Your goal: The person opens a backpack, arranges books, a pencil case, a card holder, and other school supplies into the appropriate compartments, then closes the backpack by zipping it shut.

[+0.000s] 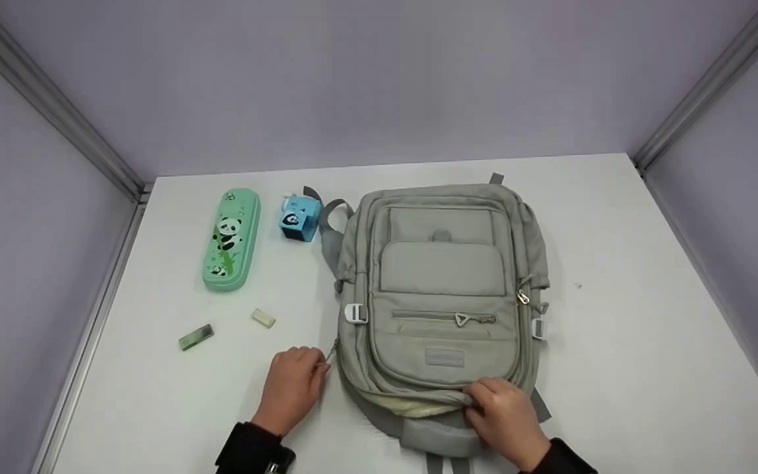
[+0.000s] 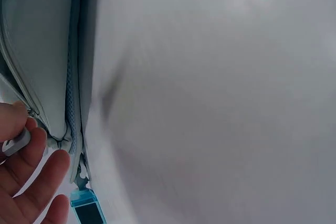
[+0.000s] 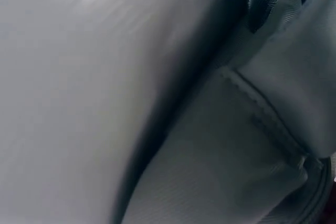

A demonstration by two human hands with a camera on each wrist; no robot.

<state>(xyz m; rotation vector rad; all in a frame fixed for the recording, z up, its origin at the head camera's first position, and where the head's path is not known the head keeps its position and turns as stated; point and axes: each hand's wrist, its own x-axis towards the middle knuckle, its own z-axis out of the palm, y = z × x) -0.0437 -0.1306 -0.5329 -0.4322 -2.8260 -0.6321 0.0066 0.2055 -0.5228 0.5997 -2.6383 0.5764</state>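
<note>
Black sleeves [image 1: 251, 451] came in nearest the camera, at the bottom edge of the head view, with both hands bare beyond them. Pale lilac-grey walls [image 1: 379, 85] enclosed the white desk [image 1: 655, 368] at the back and sides. On it, right of the middle, lay a grey-green backpack [image 1: 445, 266], front side up, its near end parted along a curved seam where pale yellow lining [image 1: 412, 405] showed. At that opening the right hand [image 1: 505, 420] pinched the fabric edge between thumb and fingers. Near the backpack's left side, the left hand [image 1: 292, 388] pinched a zipper pull [image 2: 17, 142] between thumb and curled fingers.

Well to the left lay a green pencil case [image 1: 239, 243] printed with pandas. Between it and the backpack, just beside a shoulder strap [image 1: 331, 249], sat a blue box-shaped item [image 1: 301, 216] with a panda picture. Smaller again, a green block [image 1: 196, 337], darker at one end, and a cream block [image 1: 263, 318] lay apart, nearer the left hand.
</note>
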